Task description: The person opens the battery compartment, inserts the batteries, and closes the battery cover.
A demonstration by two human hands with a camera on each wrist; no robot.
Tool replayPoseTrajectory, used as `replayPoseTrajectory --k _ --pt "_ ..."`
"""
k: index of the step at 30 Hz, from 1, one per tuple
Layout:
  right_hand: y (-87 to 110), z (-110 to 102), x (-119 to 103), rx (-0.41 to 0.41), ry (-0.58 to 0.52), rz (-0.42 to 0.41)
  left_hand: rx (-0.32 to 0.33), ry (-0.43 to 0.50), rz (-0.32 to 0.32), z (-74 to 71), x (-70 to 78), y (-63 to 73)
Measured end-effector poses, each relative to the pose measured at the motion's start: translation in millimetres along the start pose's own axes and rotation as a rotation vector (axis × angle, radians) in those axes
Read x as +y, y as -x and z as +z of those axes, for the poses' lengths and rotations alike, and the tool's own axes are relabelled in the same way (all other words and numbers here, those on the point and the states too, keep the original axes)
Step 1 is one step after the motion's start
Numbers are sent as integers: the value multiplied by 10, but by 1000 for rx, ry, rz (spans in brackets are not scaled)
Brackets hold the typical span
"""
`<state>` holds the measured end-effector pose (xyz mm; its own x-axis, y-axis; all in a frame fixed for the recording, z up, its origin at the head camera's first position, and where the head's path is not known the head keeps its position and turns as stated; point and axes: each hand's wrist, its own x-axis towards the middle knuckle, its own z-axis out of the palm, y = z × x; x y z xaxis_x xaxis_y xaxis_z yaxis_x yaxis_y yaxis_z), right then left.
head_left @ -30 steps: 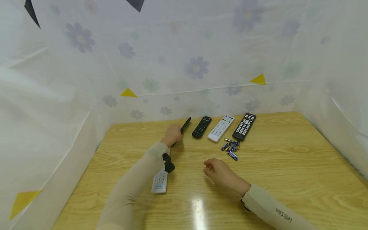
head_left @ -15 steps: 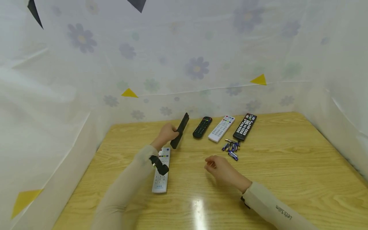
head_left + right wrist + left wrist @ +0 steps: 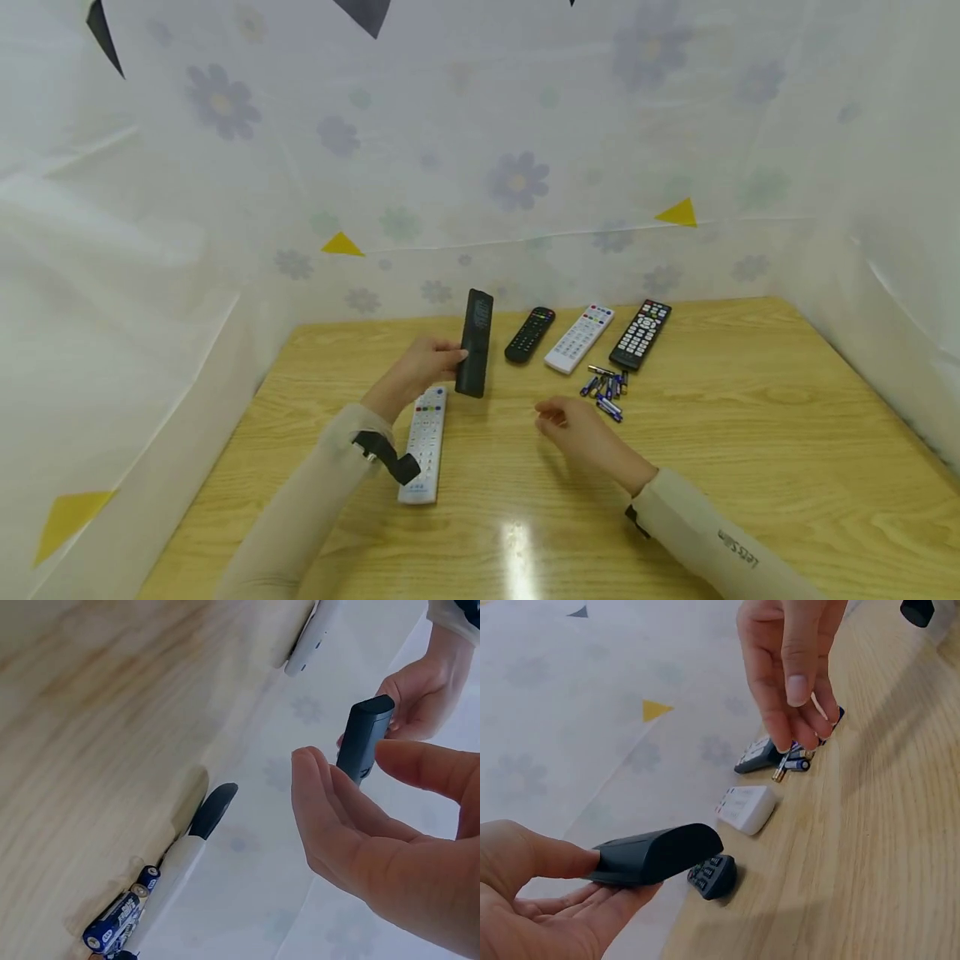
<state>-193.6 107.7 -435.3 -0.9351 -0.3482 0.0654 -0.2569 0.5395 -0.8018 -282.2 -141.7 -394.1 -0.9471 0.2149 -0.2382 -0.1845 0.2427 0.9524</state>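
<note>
My left hand (image 3: 420,368) holds a black remote control (image 3: 475,346) above the table, its back side facing me. In the left wrist view, the thumb lies on top of that remote (image 3: 660,855) and the fingers lie beneath it. My right hand (image 3: 588,435) hovers over the wood with loosely bent fingers and nothing in them. In the right wrist view, a gap shows between the thumb and fingers of the right hand (image 3: 390,840). A loose pile of blue batteries (image 3: 607,387) lies just beyond the right hand.
Along the back of the wooden table (image 3: 750,433) lie a small black remote (image 3: 529,335), a white remote (image 3: 579,338) and a black remote with white buttons (image 3: 640,335). Another white remote (image 3: 426,442) lies beside the left wrist. A flowered sheet (image 3: 480,167) hangs behind.
The left hand has lifted the black remote, drawn it slightly back, and turned its back side toward me. The right hand has hardly moved.
</note>
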Motion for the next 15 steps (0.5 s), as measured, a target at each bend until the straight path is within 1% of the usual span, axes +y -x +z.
replayPoseTrajectory --k 2,4,6,11,13,15 --pt "-18 -13 -9 8 -13 -16 -33 84 12 21 -32 43" --pt "-36 -24 -18 17 -28 -32 -68 137 24 50 -69 76" --pt "-52 -40 -36 29 -38 -43 -98 166 26 89 -98 107" --pt "-70 -68 -78 49 -43 -39 -173 248 34 184 -118 181" --pt "-77 -69 -86 55 -50 -34 -192 283 39 210 -122 201" --pt "-88 -66 -94 65 -71 -33 -210 291 51 229 -132 215"
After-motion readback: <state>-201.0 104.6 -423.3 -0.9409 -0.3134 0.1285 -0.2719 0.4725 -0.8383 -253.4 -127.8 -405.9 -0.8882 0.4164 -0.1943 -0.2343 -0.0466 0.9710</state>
